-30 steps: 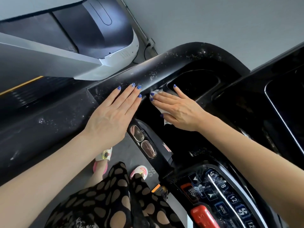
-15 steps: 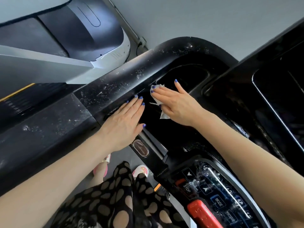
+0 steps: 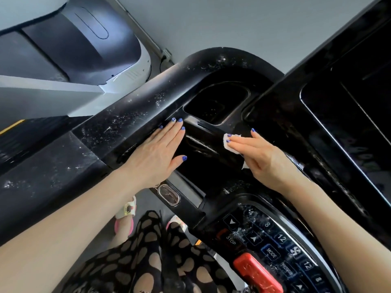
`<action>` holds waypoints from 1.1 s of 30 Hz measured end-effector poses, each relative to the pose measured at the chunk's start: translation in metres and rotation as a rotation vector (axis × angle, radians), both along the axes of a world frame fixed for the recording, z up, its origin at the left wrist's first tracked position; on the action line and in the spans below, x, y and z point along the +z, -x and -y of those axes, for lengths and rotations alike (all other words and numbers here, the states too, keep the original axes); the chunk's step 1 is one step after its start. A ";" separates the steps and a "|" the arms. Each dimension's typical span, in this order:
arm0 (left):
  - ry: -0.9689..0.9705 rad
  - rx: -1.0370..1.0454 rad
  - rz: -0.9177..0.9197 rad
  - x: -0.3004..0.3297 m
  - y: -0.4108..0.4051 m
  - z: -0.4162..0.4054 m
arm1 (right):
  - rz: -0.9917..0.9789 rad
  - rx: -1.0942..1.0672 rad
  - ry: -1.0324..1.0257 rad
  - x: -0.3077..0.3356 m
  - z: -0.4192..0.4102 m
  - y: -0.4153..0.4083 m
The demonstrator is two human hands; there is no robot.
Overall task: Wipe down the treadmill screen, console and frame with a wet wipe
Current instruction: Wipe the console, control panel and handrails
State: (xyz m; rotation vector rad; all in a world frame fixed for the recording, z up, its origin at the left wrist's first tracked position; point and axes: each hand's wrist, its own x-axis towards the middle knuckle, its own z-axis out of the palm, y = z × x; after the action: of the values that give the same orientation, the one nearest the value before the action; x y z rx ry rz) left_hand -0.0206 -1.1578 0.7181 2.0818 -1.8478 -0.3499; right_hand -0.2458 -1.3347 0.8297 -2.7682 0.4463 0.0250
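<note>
Left hand [image 3: 157, 154]: flat, fingers straight and together, pressed on the glossy black console [image 3: 203, 144] at its left edge, beside the dusty frame rail [image 3: 118, 127]; grasping nothing. Right hand [image 3: 260, 155]: fingers extended, pressing the white wet wipe [image 3: 229, 144] flat against the console surface just below the recessed tray [image 3: 215, 104]. Wipe edges visible past fingertips and under palm. Screen [image 3: 347, 115] at upper right. Keypad [image 3: 270, 240] with red safety key [image 3: 256, 271] along the lower right edge.
</note>
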 end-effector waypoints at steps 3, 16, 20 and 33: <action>-0.005 -0.014 -0.010 -0.002 -0.002 0.004 | 0.130 -0.167 0.104 0.004 -0.003 0.005; -0.003 -0.045 0.020 -0.002 -0.004 0.006 | -0.303 -0.340 0.112 -0.013 -0.015 -0.034; 0.026 -0.095 0.048 0.009 -0.013 0.008 | -0.319 -0.390 0.181 -0.019 -0.023 -0.045; 0.093 -0.103 0.303 0.039 -0.076 0.063 | -0.633 -0.427 0.575 -0.019 -0.001 -0.104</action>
State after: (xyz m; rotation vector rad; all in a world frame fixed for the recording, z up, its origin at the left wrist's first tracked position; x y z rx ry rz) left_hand 0.0559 -1.2212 0.7573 2.0723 -2.1021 0.0306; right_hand -0.1418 -1.3334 0.8105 -3.0862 1.3840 0.7972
